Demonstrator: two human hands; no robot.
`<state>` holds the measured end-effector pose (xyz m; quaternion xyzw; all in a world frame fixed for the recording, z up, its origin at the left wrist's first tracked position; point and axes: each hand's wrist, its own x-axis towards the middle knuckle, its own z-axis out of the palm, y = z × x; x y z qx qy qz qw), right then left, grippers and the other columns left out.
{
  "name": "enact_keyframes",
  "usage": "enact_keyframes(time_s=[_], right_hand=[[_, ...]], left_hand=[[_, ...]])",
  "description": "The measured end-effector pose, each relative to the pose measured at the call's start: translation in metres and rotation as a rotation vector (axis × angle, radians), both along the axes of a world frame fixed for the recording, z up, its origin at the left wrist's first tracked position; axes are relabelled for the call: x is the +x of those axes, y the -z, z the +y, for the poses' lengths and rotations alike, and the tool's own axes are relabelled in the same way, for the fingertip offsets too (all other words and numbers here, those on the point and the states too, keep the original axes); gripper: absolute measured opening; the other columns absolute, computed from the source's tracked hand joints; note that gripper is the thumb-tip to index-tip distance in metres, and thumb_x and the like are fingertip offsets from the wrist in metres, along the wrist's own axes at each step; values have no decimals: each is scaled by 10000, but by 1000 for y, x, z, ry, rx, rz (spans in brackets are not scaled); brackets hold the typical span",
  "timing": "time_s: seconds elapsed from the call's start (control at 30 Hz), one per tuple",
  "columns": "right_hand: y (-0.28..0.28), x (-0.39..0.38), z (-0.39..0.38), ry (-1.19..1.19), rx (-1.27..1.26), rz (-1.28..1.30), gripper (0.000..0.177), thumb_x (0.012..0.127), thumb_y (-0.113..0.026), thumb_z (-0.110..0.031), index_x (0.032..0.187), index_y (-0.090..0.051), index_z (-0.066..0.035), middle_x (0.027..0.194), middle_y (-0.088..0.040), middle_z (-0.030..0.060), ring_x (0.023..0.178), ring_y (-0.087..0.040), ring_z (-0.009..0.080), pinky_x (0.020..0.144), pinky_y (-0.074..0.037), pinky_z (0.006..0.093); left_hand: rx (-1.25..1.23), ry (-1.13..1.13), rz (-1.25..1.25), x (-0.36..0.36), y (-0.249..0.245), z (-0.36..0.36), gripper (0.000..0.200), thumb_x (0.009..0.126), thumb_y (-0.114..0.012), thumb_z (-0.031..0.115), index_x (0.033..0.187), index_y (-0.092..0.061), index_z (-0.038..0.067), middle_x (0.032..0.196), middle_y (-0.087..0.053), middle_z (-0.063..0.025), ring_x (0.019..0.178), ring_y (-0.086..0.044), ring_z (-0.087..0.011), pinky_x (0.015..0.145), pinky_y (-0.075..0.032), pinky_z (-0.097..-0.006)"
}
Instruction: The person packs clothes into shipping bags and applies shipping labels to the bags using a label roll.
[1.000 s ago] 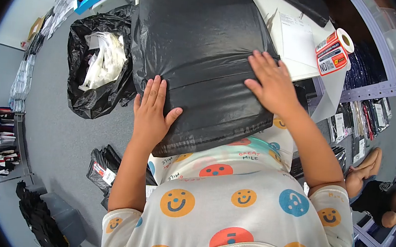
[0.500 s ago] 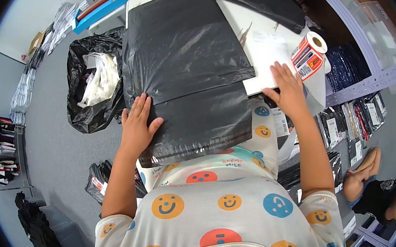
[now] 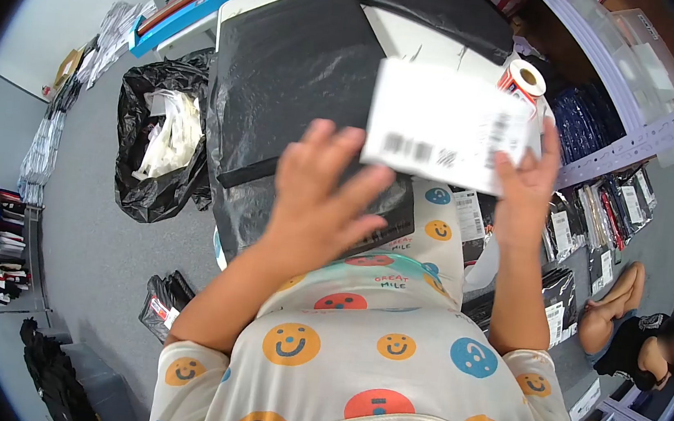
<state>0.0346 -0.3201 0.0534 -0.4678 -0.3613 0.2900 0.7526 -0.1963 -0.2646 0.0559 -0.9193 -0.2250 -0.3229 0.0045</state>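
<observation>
In my right hand (image 3: 526,193) is a white shipping label (image 3: 441,119) printed with barcodes, pinched at its right end and raised over the table. My left hand (image 3: 317,200) hovers beside the label's lower left corner, fingers spread and slightly blurred, holding nothing. Beneath both lies a large black plastic mailer (image 3: 290,74) on the white table (image 3: 420,40), its lower part partly hidden by my left hand. A roll of red and white stickers (image 3: 523,80) stands behind the label, which covers part of it.
Another black mailer (image 3: 440,9) lies at the table's far side. A black trash bag (image 3: 134,148) with white scraps stands on the floor to the left. At right are a shelf frame (image 3: 633,131), rows of packed parcels (image 3: 626,200) and a seated person (image 3: 636,336).
My right hand has lifted the white label from the table and brought it left over the mailer. My left hand has left the mailer's edge and moved right, towards the label.
</observation>
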Motion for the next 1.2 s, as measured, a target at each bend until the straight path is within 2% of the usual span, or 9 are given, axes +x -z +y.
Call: enact_keyframes(time_s=[0.2, 0.23, 0.33, 0.43, 0.67, 0.77, 0.9, 1.0, 1.2], right_hand=[[6, -29, -13, -461, -247, 218, 314, 820, -613, -200, 1075, -543, -31, 918, -506, 28, 828, -468, 81, 706, -396, 203], [3, -26, -14, -424, -183, -82, 317, 798, -632, -213, 1051, -559, -37, 901, -490, 26, 842, -462, 97, 711, -392, 223], [-9, -26, -14, -268, -137, -877, 320, 666, -720, -245, 909, -622, -61, 841, -438, 43, 900, -445, 199, 741, -380, 310], [-8, -37, -9, -235, -86, -1056, 263, 623, -730, -153, 829, -607, -45, 844, -467, 51, 843, -454, 178, 755, -373, 274], [-30, -58, -1, -691, -473, -657, 255, 642, -723, -94, 847, -598, -9, 834, -572, 71, 778, -543, 160, 706, -422, 269], [-20, -68, 5, -605, -294, -751, 249, 665, -713, -99, 860, -598, 6, 799, -577, 58, 731, -541, 141, 670, -428, 253], [-26, -80, 10, -662, -497, -780, 243, 697, -694, -136, 870, -599, 5, 799, -581, 67, 724, -549, 154, 646, -432, 261], [-27, -89, 13, -661, -550, -753, 249, 729, -674, -196, 885, -601, -15, 813, -585, 84, 748, -573, 212, 640, -435, 293], [-22, -99, 16, -687, -531, -727, 230, 737, -678, -199, 858, -599, -21, 774, -573, 62, 667, -542, 140, 585, -427, 264]], left_hand=[[-58, 16, -51, 20, -14, -5, 360, 623, -623, 2, 964, -610, 120, 1069, -571, -56, 1053, -506, -231, 979, -233, -422], [-87, 5, -158, 16, -14, -3, 380, 584, -558, -84, 912, -621, 99, 919, -620, -19, 887, -578, -182, 952, -286, -383], [-271, -51, -124, -1, -18, -7, 267, 630, -599, -45, 863, -616, 83, 839, -621, -39, 802, -582, -199, 876, -367, -370], [-359, -53, -91, -12, -17, -9, 126, 667, -636, 27, 785, -607, 61, 735, -601, -56, 705, -566, -220, 789, -415, -359], [-384, -173, 141, -41, -19, -7, 194, 688, -669, 210, 675, -592, 33, 632, -536, -63, 635, -526, -244, 717, -426, -357], [-340, -103, 109, -50, -18, -4, 201, 726, -640, 233, 701, -582, 42, 641, -531, -56, 640, -534, -241, 772, -422, -381], [-334, -41, -30, -53, -15, 0, 182, 758, -618, 216, 747, -575, 40, 699, -543, -63, 669, -539, -255, 785, -419, -379], [-646, -26, -200, -52, -11, -4, 179, 770, -606, 205, 770, -571, 29, 734, -546, -82, 692, -537, -281, 729, -424, -369], [-630, -186, -19, -67, -15, -1, 238, 752, -624, 243, 712, -549, 21, 710, -540, -105, 665, -521, -303, 624, -410, -380]])
